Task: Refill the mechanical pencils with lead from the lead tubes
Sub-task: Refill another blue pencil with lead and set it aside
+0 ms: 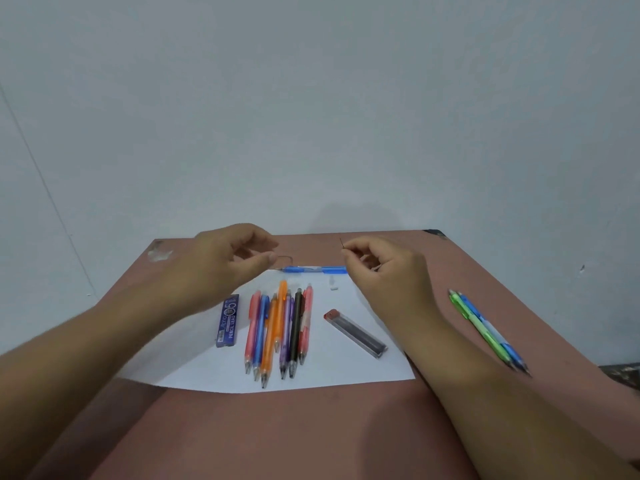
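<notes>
**Lead pinched above blue pencil**

Translucent blue mechanical pencil (313, 270) lying crosswise at the far edge of the white paper (346, 372), between both hands and just below them. Thin dark lead (341, 243) pinched upright in the right hand (384, 271). Left hand (225, 265) loosely curled, thumb near forefinger; grasp unclear. Blue lead tube (228, 320) and clear lead tube (356, 334) flanking a row of coloured pencils (280, 330).

Seven coloured mechanical pencils (278, 327) lie side by side between a blue lead tube (228, 321) and a clear one (356, 333).
</notes>
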`<action>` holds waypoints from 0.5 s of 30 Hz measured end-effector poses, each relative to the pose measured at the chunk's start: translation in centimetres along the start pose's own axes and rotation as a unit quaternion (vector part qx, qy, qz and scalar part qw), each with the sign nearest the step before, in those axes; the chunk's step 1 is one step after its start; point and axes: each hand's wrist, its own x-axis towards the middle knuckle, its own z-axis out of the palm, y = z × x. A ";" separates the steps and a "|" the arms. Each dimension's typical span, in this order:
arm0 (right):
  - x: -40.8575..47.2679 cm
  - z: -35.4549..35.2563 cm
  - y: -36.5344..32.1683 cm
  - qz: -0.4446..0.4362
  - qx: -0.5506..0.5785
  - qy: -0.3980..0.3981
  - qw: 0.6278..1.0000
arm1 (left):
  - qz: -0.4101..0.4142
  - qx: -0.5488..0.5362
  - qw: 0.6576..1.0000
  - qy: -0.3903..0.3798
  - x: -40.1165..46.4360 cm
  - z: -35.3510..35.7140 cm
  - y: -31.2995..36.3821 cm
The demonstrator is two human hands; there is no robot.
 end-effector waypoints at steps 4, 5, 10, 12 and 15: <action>0.1 -0.3 0.2 -0.002 -0.003 0.023 1.000 | -0.005 0.057 0.996 -0.066 3.6 1.2 0.4; 0.1 -0.3 0.3 -0.003 -0.005 0.032 0.999 | 0.004 0.073 0.994 -0.076 4.6 1.8 0.4; 0.4 -0.4 0.6 0.006 0.002 0.068 0.998 | 0.072 0.182 0.972 -0.133 8.2 4.8 1.0; 0.4 -0.5 0.7 0.022 0.015 0.075 0.997 | 0.076 0.205 0.966 -0.140 9.0 5.6 0.9; 0.5 -0.5 0.7 0.043 0.032 0.080 0.995 | 0.058 0.210 0.965 -0.148 9.4 6.1 0.3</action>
